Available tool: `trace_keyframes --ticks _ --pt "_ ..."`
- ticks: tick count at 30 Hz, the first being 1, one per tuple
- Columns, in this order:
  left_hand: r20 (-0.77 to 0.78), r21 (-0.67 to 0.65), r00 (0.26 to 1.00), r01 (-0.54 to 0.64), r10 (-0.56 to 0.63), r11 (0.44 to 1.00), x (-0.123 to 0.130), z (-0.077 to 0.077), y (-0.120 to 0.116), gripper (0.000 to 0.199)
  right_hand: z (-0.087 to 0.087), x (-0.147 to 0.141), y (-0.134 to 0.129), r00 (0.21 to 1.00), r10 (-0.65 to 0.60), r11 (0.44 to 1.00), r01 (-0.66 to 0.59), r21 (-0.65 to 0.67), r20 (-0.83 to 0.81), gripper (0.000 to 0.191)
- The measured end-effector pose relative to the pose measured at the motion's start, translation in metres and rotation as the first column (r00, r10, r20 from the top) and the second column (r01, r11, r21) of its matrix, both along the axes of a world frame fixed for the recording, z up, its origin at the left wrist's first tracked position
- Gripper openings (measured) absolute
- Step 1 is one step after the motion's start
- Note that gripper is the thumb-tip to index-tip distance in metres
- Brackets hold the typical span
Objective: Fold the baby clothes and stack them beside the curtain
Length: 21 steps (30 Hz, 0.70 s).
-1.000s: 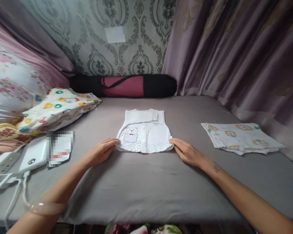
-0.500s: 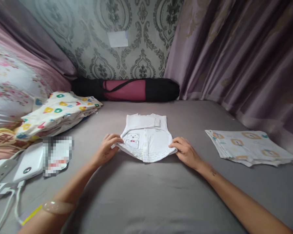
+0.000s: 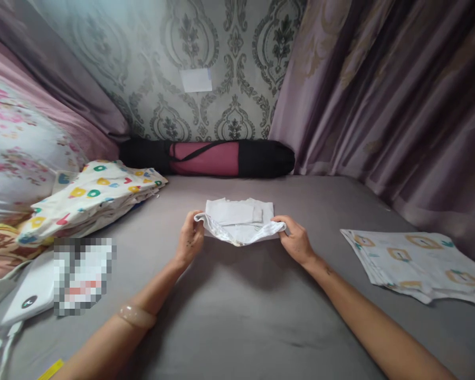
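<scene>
A small white shirt (image 3: 237, 211) lies on the grey bed sheet in front of me, its sleeves folded across its upper part. My left hand (image 3: 191, 237) pinches the left corner of its near hem, and my right hand (image 3: 296, 238) pinches the right corner. Between the two hands the hem is lifted and sags in the middle, with its inner side partly showing. The bear print on the shirt's front is hidden by the raised cloth. A pale bangle (image 3: 138, 316) sits on my left forearm.
Folded white cloths with orange prints (image 3: 419, 264) lie at right. At left are a pile of patterned clothes (image 3: 98, 192), a white power bank (image 3: 39, 287) with cables, and a blurred-out item (image 3: 87, 279). A black and maroon long bag (image 3: 206, 158) lies against the wall.
Both hands have raised the shirt's near hem and carried it away from me, toward the folded sleeves. The bear print has gone out of sight. The view has tilted up slightly.
</scene>
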<state>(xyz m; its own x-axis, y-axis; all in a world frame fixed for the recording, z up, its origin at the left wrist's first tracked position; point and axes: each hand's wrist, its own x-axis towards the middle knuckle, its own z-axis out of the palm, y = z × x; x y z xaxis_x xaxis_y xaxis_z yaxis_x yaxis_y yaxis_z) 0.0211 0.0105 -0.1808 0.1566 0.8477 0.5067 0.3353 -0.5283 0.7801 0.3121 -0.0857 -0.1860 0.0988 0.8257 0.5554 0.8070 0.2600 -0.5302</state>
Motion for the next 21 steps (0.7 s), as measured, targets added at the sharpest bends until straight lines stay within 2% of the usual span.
trace_keyframes --ticks 6,10,13,17,21 --pt "0.015 0.045 0.995 -0.095 0.095 0.994 0.017 -0.005 0.024 0.014 -0.006 0.004 0.030 0.998 -0.041 0.999 0.043 0.032 -0.054 0.021" --pt "0.007 0.017 0.992 -0.124 0.124 0.992 0.027 -0.007 0.041 0.014 -0.014 0.009 0.051 0.996 -0.075 0.997 0.075 0.011 -0.053 0.022" --pt "-0.027 -0.024 0.991 -0.134 0.134 0.991 0.033 -0.014 0.059 0.015 -0.021 0.015 0.069 0.992 -0.118 0.993 0.117 -0.031 -0.037 0.024" --pt "-0.165 -0.102 0.970 -0.195 0.177 0.975 0.037 -0.029 0.086 0.015 -0.030 0.024 0.087 0.988 -0.149 0.975 0.152 -0.162 0.032 0.027" --pt "-0.378 -0.202 0.891 -0.343 0.250 0.917 0.039 -0.036 0.099 0.016 -0.034 0.027 0.098 0.964 -0.265 0.928 0.261 -0.265 0.019 0.030"
